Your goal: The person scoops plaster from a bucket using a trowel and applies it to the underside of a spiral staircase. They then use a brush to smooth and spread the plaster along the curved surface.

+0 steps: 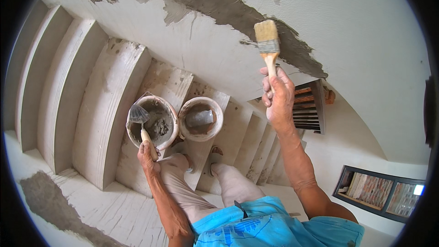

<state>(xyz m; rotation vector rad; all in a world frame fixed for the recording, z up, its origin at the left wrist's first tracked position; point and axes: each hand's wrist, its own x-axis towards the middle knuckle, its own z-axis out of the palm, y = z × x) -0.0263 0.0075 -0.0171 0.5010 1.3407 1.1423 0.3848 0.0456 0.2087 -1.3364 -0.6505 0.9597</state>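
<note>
My right hand (pixel 279 93) is raised toward the wall and grips a flat paintbrush (pixel 267 36) by its wooden handle, bristles pointing up. The bristles overlap a grey plaster patch (pixel 215 0) on the white wall; whether they touch it I cannot tell. Lower left, my left hand (pixel 148 156) is closed around the pale handle of a trowel (pixel 139 114). The trowel's blade is over a bucket of grey mortar (pixel 161 128). Beside that bucket stands a second bucket (pixel 220 121) with murky liquid and a pale block-like object (pixel 200 118) in it.
Concrete steps (pixel 103 89) run along the left and continue past my feet on the right. A second plaster patch (pixel 55 206) marks the wall at lower left. A slatted opening (pixel 307 110) and a dark-framed window (pixel 379 190) lie to the right.
</note>
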